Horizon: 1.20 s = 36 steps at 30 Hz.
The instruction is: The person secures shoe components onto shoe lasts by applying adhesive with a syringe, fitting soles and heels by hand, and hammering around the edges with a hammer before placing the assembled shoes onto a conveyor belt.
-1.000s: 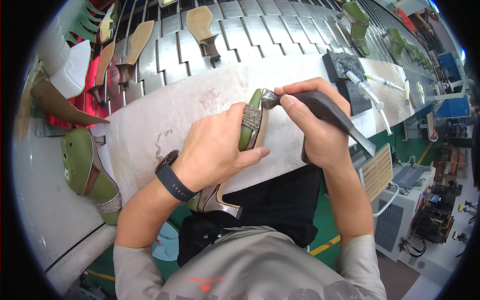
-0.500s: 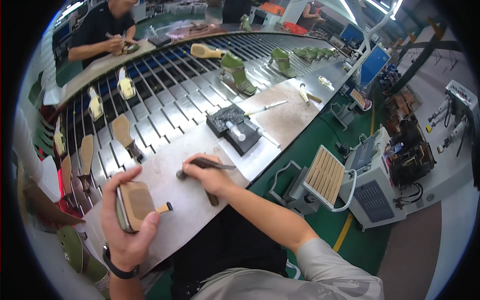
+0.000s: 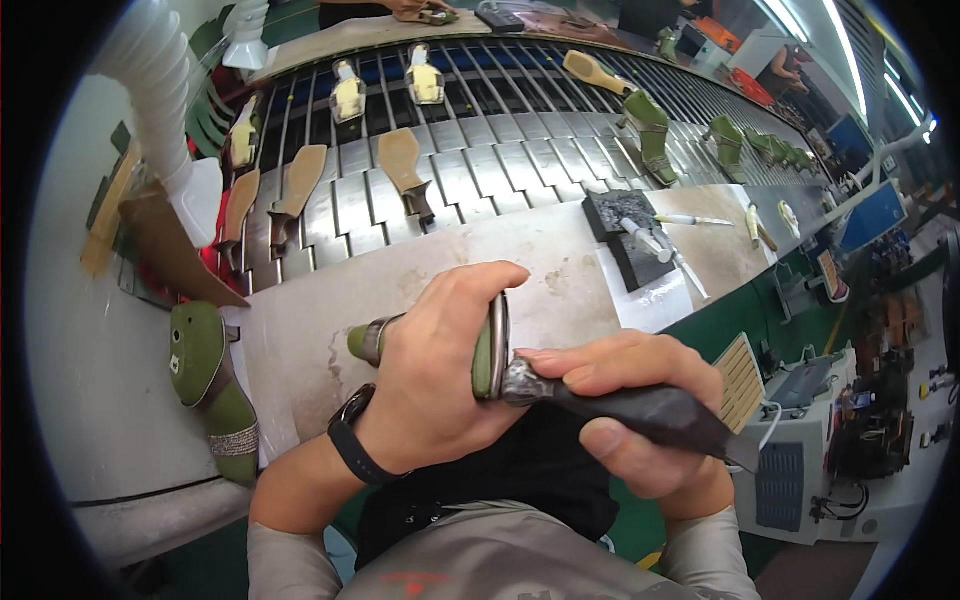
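My left hand (image 3: 435, 350) is wrapped around a green shoe (image 3: 484, 362), holding it sideways with the sole edge facing right. Another part of the shoe shows left of my knuckles; the rest is hidden by my fingers. My right hand (image 3: 655, 365) is closed round the dark head of a shoemaker's hammer (image 3: 650, 415), whose handle is hidden. Its worn, silvery round face meets or nearly meets the sole's edge. Both hands are above the front of the pale worktable (image 3: 300, 345).
Beyond the table runs a slatted metal conveyor (image 3: 520, 165) carrying tan soles (image 3: 403, 160) and green heeled shoes (image 3: 650, 135). A black block (image 3: 625, 240) with syringe-like tubes sits right. A green shoe (image 3: 212, 355) lies far left, near a white hose (image 3: 160, 90). Another person's hand (image 3: 410, 10) shows at the back.
My right hand has lifted the hammer from the table and brought it to the shoe. My left hand has turned the shoe, so its sole now faces right. The view has shifted left.
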Each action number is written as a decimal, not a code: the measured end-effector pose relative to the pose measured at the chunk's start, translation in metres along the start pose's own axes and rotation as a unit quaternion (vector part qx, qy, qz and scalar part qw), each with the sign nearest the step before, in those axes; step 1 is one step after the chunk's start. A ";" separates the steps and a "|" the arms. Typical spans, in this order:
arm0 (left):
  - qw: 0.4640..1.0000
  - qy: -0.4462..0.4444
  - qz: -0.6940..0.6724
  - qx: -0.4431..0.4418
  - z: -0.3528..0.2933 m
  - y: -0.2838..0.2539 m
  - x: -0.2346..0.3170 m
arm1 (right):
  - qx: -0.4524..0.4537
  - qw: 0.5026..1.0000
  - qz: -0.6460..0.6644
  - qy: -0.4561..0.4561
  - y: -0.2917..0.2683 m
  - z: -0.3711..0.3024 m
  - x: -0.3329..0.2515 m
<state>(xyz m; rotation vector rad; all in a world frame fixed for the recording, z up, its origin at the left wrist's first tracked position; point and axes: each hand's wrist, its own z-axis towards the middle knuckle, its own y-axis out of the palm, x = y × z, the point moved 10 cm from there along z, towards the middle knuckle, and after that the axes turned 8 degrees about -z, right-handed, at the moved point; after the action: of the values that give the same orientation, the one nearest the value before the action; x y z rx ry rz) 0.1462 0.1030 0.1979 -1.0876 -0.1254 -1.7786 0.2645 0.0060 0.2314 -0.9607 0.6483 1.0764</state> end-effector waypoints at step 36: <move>0.953 0.045 0.290 0.075 -0.186 0.015 -0.058 | 0.045 0.928 0.272 0.249 0.089 -0.063 0.152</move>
<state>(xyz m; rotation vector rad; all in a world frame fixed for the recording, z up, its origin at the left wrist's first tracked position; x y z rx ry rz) 0.0494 0.0377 0.0416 -0.8229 0.1070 -1.2600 0.2373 0.0290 0.0473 -1.0069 1.4345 1.2749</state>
